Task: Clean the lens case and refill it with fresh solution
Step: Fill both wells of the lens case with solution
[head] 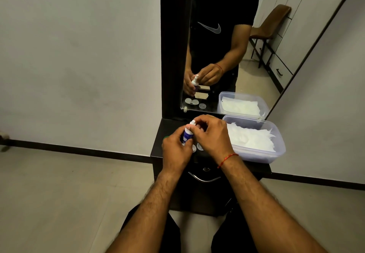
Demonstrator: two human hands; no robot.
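Two bare forearms rise from the bottom of the frame and meet at the centre, over a small dark dresser top. The left hand grips a small solution bottle around its blue label; the writing there is too small to read. The right hand, with a red thread on the wrist, has its fingers curled at the bottle's white tip; whether they pinch it, I cannot tell. The lens case lies on the top just under the hands, near the front edge, mostly hidden. Right of centre, a clear tub of white tissue fills the top up to its right edge, so little free surface remains. Behind, in the upper centre, the mirror shows a black shirt with a grey swoosh mark.
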